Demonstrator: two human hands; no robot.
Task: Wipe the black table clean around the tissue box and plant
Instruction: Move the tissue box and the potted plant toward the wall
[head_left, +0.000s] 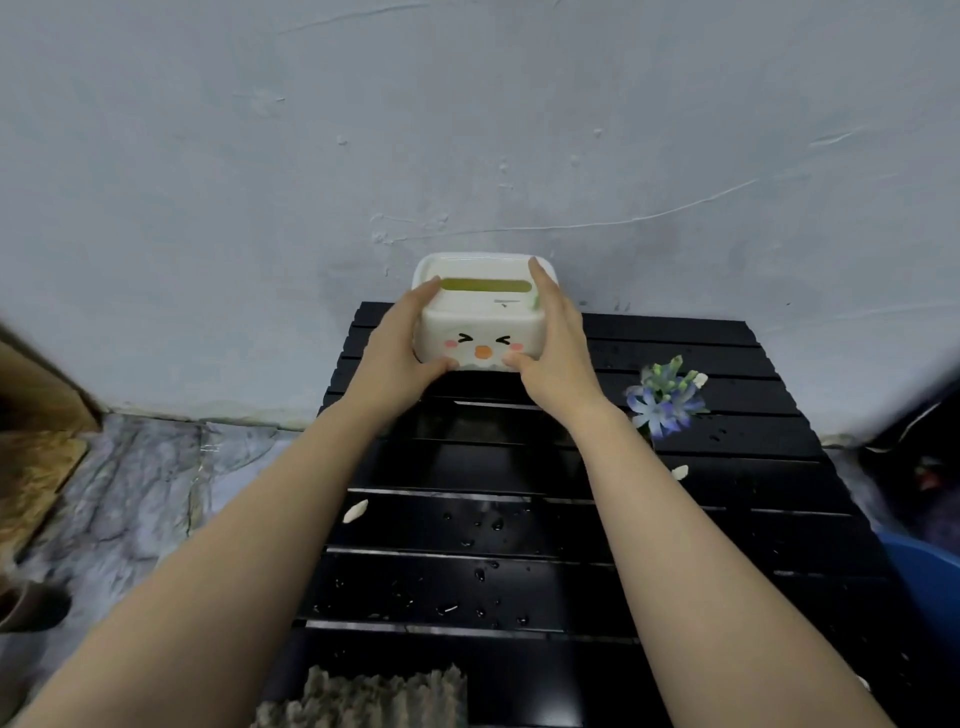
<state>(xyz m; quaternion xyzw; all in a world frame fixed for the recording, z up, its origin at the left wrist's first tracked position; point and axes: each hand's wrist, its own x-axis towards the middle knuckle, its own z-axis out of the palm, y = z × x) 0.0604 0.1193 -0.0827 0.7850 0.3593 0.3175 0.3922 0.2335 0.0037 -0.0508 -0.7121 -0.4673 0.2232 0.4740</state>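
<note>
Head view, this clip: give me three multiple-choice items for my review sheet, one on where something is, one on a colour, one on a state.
1. Where is the plant relative to the tissue box?
A. to its right on the table
B. on top of it
C. on the floor to its left

2. What colour is the beak drawn on the tissue box?
A. blue
B. orange
C. black

3. What are the hands doing?
A. both rest flat on the table
B. one holds the cloth
C. both grip the tissue box

Key: 1 A, the blue flowers sit on the black table to the box's right. 2 B, an orange beak shows between the pink cheeks. 3 C, the left hand and right hand clasp its two sides, while the grey cloth lies untouched at the near edge.
</note>
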